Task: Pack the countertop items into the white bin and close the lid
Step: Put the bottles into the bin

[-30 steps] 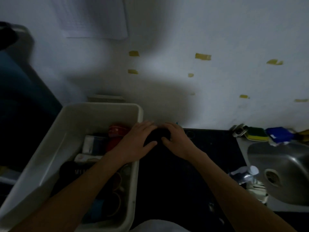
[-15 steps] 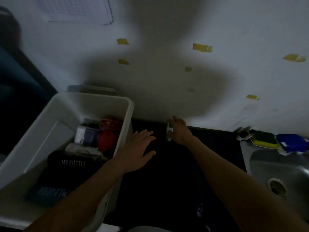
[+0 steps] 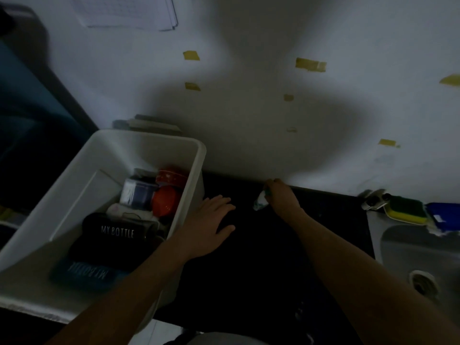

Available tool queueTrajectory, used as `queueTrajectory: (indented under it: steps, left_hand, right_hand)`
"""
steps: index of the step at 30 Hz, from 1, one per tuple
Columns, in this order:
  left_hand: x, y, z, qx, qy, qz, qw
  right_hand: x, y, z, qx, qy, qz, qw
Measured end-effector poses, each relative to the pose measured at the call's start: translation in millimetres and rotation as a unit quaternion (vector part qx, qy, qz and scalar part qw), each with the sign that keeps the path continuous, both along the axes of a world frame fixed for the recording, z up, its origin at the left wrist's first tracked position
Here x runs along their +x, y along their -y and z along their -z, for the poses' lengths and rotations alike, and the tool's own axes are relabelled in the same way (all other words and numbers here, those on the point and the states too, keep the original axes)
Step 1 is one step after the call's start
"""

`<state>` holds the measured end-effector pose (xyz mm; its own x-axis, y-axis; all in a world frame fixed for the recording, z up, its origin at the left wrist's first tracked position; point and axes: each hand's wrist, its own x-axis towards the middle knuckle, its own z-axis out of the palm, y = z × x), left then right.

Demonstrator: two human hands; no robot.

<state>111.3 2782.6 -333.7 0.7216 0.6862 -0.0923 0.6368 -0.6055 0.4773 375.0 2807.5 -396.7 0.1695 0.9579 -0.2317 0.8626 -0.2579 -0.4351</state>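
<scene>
While the right hand (image 3: pixel 282 199) pinches a small white-green tube (image 3: pixel 260 202) at centre frame, the left hand (image 3: pixel 211 225) lies flat, fingers spread; next, probably carry it left into the white bin (image 3: pixel 199 155).

Your white bin (image 3: pixel 199 155) open, no lid on it, at the left end of the dark bench (image 3: pixel 249 265), inside it a black bottle (image 3: pixel 117 231) marked MY BOTTLE lying flat, a blue bottle (image 3: pixel 84 273) beside it, a red pot (image 3: pixel 165 201) further back, near the wall a small white and green packet (image 3: pixel 260 202) pinched in your right hand (image 3: pixel 282 198)
</scene>
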Motion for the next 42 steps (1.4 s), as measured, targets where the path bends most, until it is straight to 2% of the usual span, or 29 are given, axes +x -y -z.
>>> queueTrajectory:
  steps: [5,10,17,23,26,31,37,42]
  left_hand:
    - [2,5,-6,-0.013,0.042,0.004,0.999]
    - [-1,1,-22,-0.034,0.111,-0.004,0.993]
    - [-14,-35,-66,-0.003,0.227,-0.030,0.974]
    - [-49,-63,-97,-0.001,0.316,-0.045,0.948]
    - [-74,-74,-101,-0.023,0.318,-0.024,0.948]
    - [-131,-90,-82,-0.105,0.305,-0.012,0.947]
    - [-183,-95,-42,-0.162,0.256,-0.024,0.953]
    - [-198,-98,-16,-0.192,0.196,-0.010,0.962]
  right_hand:
    - [-9,30,-12,0.062,-0.052,0.025,0.996]
    - [-30,43,-56,0.151,-0.085,0.054,0.983]
    - [-73,45,-153,0.322,-0.117,0.111,0.933]
    - [-136,41,-203,0.414,-0.137,0.074,0.897]
    - [-172,34,-211,0.423,-0.148,0.029,0.893]
    - [-225,20,-198,0.383,-0.142,-0.016,0.913]
    - [-270,13,-165,0.259,-0.074,-0.019,0.963]
    - [-285,11,-146,0.164,-0.015,-0.062,0.984]
